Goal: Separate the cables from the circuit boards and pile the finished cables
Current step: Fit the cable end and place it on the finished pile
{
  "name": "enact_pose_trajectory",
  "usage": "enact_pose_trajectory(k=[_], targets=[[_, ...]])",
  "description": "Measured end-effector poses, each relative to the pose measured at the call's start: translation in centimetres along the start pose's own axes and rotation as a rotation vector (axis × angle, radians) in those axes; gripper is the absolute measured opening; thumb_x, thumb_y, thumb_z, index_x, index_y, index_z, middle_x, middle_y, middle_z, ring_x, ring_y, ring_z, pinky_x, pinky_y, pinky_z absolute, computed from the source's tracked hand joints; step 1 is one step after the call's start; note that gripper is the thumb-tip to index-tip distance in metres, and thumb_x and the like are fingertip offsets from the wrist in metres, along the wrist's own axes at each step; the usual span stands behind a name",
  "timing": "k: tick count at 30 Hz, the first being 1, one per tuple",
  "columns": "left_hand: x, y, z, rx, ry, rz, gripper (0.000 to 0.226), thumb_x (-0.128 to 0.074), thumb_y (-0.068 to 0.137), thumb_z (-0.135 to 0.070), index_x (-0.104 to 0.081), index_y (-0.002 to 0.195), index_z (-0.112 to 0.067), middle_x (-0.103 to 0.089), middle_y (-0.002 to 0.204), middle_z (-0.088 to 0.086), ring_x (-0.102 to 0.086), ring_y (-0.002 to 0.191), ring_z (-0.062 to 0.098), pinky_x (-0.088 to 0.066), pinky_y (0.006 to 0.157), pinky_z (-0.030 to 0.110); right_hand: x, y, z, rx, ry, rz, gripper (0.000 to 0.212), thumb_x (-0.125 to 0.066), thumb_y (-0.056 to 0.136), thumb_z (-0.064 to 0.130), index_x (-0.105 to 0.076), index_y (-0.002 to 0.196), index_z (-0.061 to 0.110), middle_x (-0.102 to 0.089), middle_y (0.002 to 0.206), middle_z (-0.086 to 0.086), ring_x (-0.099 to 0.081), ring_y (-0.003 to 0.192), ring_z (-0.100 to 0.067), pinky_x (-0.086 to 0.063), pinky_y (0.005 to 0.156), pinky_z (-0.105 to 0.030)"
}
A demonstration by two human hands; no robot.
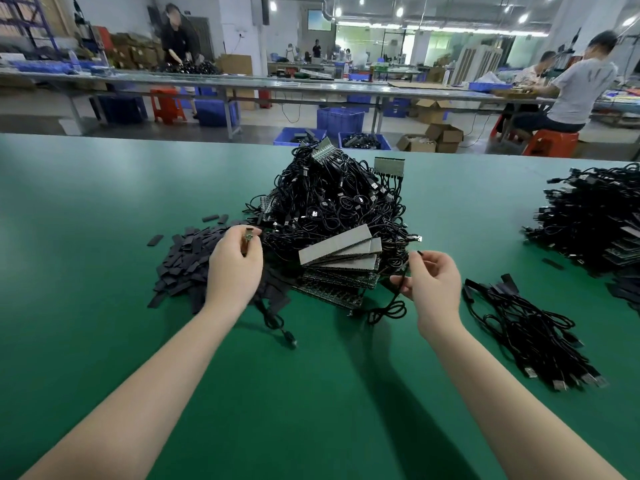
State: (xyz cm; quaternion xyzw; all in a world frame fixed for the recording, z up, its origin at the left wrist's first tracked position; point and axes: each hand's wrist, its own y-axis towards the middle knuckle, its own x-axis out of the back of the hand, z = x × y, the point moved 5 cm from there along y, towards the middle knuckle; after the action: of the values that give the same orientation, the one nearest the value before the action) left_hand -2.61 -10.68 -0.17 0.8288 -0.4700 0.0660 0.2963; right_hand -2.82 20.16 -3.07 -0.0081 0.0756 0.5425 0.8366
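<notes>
Left hand [235, 263] pinches a small green board piece [248, 234] between thumb and fingertips, raised over the near edge of the chip pile [187, 261]. Right hand [433, 282] pinches a black cable [398, 292] near its end; the rest of it hangs down and coils on the green table [104, 202]. Hands well apart, so this cable looks already freed from its board

Progress, judged from the layout: early to middle. Done pile [530, 330] on the near right is small, roughly a dozen or more cables, too tangled for an exact count. Main heap [332, 202] at centre is far bigger, hundreds of cables by the look of it, not countable. Grey board strips [341, 249] fan out at its near side, about four visible, one more upright strip [389, 167] at the far side, more buried. A second dark heap [595, 216] at far right; can't tell whether it's done or waiting

Chip pile on the left: dozens of flat black pieces, a few strays beyond it

Likely next: board piece goes left, cable goes onto the right pile

Two hands, one cable in hand, one board piece in hand
</notes>
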Motion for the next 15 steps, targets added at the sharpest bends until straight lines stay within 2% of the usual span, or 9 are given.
enact_pose_trajectory(k=[2,4,6,7,11,13,15], targets=[[-0.1,0.0,-0.4,-0.152,0.27,0.112,0.021,-0.047,0.098,-0.028,-0.062,0.113,-0.03,-0.057,0.09,-0.005,-0.054,0.06,0.013,-0.039,0.053,0.026,-0.3,-0.2,-0.3,-0.015,-0.019,0.011,0.007,-0.057,0.101,0.023,-0.053,0.095,0.02,-0.059,0.095,-0.001,-0.071,0.057,-0.012,-0.055,0.052,-0.021],[-0.9,-0.6,-0.5,-0.205,0.534,0.26,0.028,-0.044,0.098,-0.029,-0.061,0.118,-0.036,-0.057,0.098,-0.006,-0.059,0.064,0.013,-0.042,0.052,0.026,-1.0,-0.5,-0.3,-0.022,-0.021,0.038,0.008,-0.057,0.101,0.023,-0.053,0.095,0.02,-0.059,0.092,-0.002,-0.07,0.056,-0.011,-0.053,0.05,-0.02],[-2.2,-1.7,-0.5,-0.25,0.768,0.415,0.033,-0.04,0.097,-0.03,-0.059,0.122,-0.04,-0.059,0.111,-0.005,-0.064,0.083,0.018,-0.047,0.062,0.028,-1.9,-1.0,-0.1,-0.025,-0.016,0.075,0.008,-0.057,0.101,0.022,-0.054,0.094,0.02,-0.058,0.086,-0.001,-0.069,0.056,-0.011,-0.052,0.05,-0.02],[-3.0,-2.5,-0.5,-0.271,0.81,0.502,0.034,-0.04,0.096,-0.031,-0.058,0.123,-0.042,-0.059,0.115,-0.006,-0.064,0.092,0.019,-0.048,0.068,0.029,-2.4,-1.2,0.0,-0.023,-0.022,0.098,0.007,-0.058,0.1,0.022,-0.055,0.094,0.02,-0.058,0.082,0.001,-0.068,0.056,-0.01,-0.052,0.052,-0.021],[-6.1,-6.0,0.4,-0.176,0.633,0.824,0.04,-0.051,0.092,-0.041,-0.05,0.132,-0.04,-0.061,0.106,-0.013,-0.059,0.097,0.011,-0.051,0.081,0.03,-4.2,-2.2,1.0,-0.003,-0.075,0.189,0.006,-0.065,0.096,0.024,-0.06,0.093,0.021,-0.063,0.069,0.009,-0.062,0.053,-0.004,-0.049,0.057,-0.022],[-7.1,-7.0,1.2,-0.161,0.628,0.865,0.06,-0.058,0.087,-0.053,-0.041,0.141,-0.034,-0.056,0.128,-0.007,-0.054,0.115,0.014,-0.049,0.094,0.036,-5.1,-2.8,1.6,-0.046,0.023,0.258,0.007,-0.065,0.096,0.021,-0.059,0.093,0.019,-0.066,0.067,0.011,-0.066,0.056,-0.01,-0.051,0.053,-0.021],[-7.3,-7.4,1.5,-0.098,0.438,0.879,0.096,-0.069,0.073,-0.065,-0.025,0.151,-0.03,-0.037,0.148,-0.003,-0.039,0.134,0.015,-0.037,0.11,0.037,-5.7,-3.3,2.2,-0.107,0.173,0.316,0.007,-0.064,0.097,0.018,-0.057,0.096,0.015,-0.067,0.064,0.012,-0.07,0.06,-0.016,-0.054,0.054,-0.022]])
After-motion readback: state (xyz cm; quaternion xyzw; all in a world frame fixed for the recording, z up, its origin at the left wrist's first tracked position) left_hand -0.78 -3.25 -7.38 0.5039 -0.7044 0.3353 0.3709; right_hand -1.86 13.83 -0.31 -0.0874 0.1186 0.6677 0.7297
